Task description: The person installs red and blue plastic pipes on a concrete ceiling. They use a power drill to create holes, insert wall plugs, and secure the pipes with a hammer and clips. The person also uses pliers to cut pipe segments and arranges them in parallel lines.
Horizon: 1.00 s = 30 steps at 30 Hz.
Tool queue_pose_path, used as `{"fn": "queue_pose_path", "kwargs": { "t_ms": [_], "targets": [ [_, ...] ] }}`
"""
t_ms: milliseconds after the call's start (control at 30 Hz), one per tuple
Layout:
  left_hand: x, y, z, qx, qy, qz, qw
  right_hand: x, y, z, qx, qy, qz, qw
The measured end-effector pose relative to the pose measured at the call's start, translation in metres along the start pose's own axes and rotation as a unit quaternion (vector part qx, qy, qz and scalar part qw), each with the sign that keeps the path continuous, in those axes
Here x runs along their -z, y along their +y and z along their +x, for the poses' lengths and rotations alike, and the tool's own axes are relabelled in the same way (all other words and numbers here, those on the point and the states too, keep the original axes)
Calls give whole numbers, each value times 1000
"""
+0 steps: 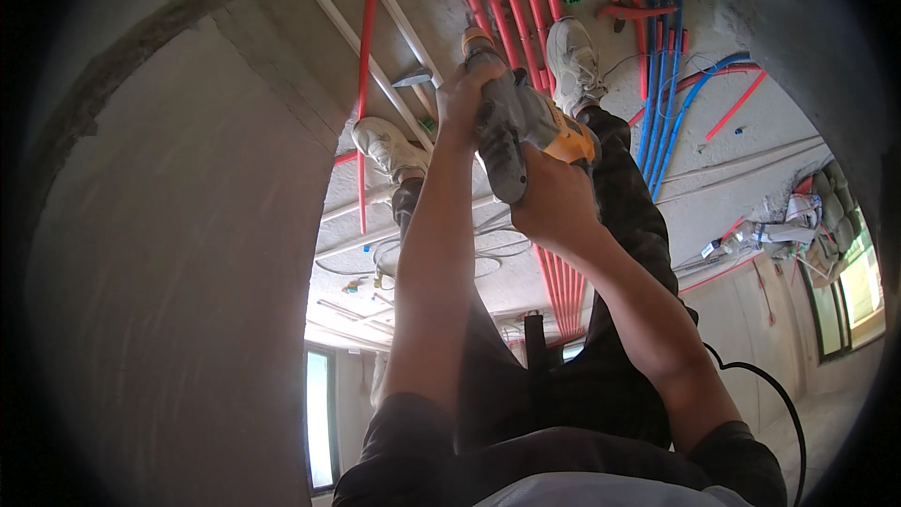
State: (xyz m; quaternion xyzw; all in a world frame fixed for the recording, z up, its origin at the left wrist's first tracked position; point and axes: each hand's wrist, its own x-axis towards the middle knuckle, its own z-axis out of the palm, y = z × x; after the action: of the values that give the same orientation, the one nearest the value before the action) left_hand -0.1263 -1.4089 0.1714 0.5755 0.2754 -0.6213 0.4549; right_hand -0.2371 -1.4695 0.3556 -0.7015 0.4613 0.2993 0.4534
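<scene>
A grey and orange power drill point(521, 122) is held between my two hands, pointing forward over the concrete floor point(713, 150). My left hand point(460, 99) is closed around its front part, just behind the nose. My right hand point(554, 197) grips the rear, its fingers partly hidden by the tool. The drill's tip is close to red pipes point(507, 0) on the floor, and I cannot tell whether it touches anything. My white shoes point(572, 56) stand on either side of the drill.
Blue pipes point(676, 75), white pipes point(328, 9) and a red hand tool point(633, 14) lie ahead. A wall point(160, 253) rises at the left. Bags and clutter point(798, 235) sit at the right near a window point(845, 310). A black cable point(779, 390) hangs at my right.
</scene>
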Motion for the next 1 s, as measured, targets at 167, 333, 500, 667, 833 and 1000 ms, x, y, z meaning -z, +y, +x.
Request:
{"fn": "queue_pose_path", "kwargs": {
  "t_ms": [167, 333, 500, 667, 833, 1000],
  "targets": [
    [3, 1, 12, 1, 6, 12, 1000, -6, 0, 10, -9, 3, 0, 1000],
    [6, -8, 45, -1, -38, -6, 999, -12, 8, 20, 8, 26, -12, 1000],
    [-24, -6, -9, -26, -11, -51, 998, 11, 20, -10, 8, 2, -2, 1000],
    [-28, 10, -39, -35, -7, -17, 999, 18, 11, -22, 27, 8, 9, 1000],
    [-29, 21, -39, -39, 13, -35, 999, 16, 11, -12, 42, 19, 10, 999],
    [-30, 24, -25, -16, 7, -40, 999, 20, 5, 1, 31, 15, 14, 999]
  ]
}}
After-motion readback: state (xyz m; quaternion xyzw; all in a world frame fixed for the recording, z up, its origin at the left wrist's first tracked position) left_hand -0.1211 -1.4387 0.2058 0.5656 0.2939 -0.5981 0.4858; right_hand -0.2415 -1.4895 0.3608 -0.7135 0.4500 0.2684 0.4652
